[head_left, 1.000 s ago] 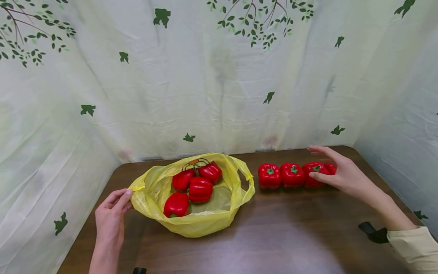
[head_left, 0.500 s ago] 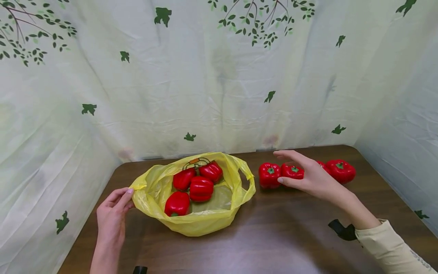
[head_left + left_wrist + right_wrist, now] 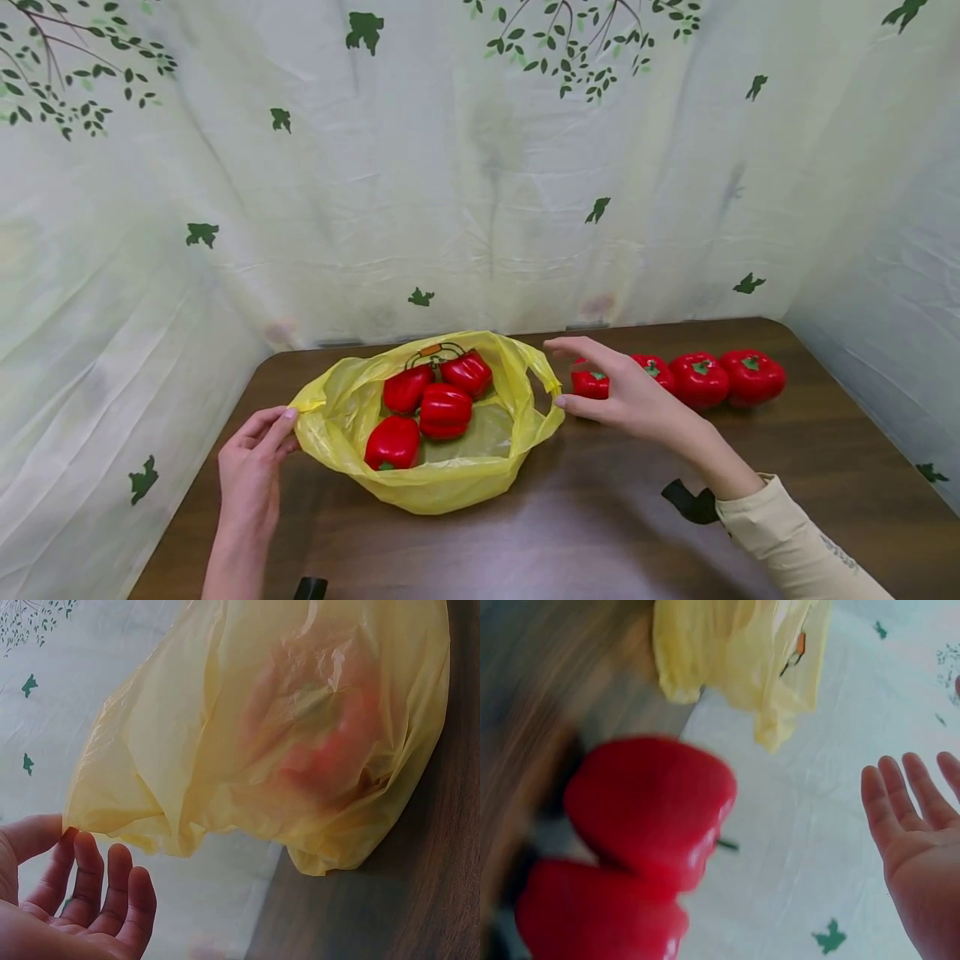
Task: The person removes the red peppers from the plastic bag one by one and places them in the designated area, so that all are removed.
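Note:
A yellow plastic bag stands with its mouth spread, and several red bell peppers lie inside it. My left hand pinches the bag's left edge between thumb and forefinger; the left wrist view shows the other fingers loosely bent below the bag. My right hand hovers over the left part of a row of red bell peppers, its fingers extended and holding nothing. Its fingertips are close to the bag's right handle; whether they touch it I cannot tell. In the right wrist view that palm faces open, apart from the peppers.
The brown wooden table bears everything. A pale curtain with leaf prints hangs behind and at both sides. Black straps or mounts show at the wrists. A black and orange mark shows at the bag's inner back.
My right hand has moved left along the pepper row, from its right end to beside the bag, uncovering the right-hand peppers. The left hand keeps its pinch on the bag.

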`<control>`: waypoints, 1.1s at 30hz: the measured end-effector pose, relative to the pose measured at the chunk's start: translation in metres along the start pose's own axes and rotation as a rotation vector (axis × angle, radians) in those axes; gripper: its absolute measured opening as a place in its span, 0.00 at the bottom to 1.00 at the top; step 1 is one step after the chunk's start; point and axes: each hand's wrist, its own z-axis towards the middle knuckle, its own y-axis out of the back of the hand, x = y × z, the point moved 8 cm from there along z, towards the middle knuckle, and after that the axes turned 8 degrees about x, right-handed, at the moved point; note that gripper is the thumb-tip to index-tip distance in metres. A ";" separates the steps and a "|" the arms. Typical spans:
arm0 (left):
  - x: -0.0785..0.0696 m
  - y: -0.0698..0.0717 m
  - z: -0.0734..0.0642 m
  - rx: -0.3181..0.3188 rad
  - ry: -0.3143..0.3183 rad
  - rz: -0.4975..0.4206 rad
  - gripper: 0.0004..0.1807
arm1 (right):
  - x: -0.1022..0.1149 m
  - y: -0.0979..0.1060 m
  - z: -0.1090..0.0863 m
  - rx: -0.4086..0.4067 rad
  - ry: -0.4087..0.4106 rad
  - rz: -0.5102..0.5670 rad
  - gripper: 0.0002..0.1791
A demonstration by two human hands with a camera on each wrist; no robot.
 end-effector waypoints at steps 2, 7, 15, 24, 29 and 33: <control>0.000 0.000 0.000 0.005 -0.002 0.001 0.12 | 0.003 -0.008 0.006 0.004 0.029 0.028 0.33; -0.001 -0.003 0.000 0.015 -0.016 -0.026 0.09 | 0.012 -0.027 0.020 0.033 0.072 0.109 0.33; 0.000 -0.005 0.000 0.018 -0.013 -0.010 0.10 | 0.013 -0.064 0.043 0.091 0.054 0.169 0.31; 0.001 -0.005 0.000 0.017 -0.014 -0.016 0.10 | 0.013 -0.097 0.067 0.131 0.108 0.077 0.31; 0.000 -0.004 0.000 0.012 -0.020 -0.027 0.08 | 0.012 -0.114 0.082 0.188 0.071 -0.010 0.30; 0.000 -0.003 0.000 0.013 -0.022 -0.040 0.06 | 0.007 -0.126 0.091 0.225 0.040 -0.040 0.30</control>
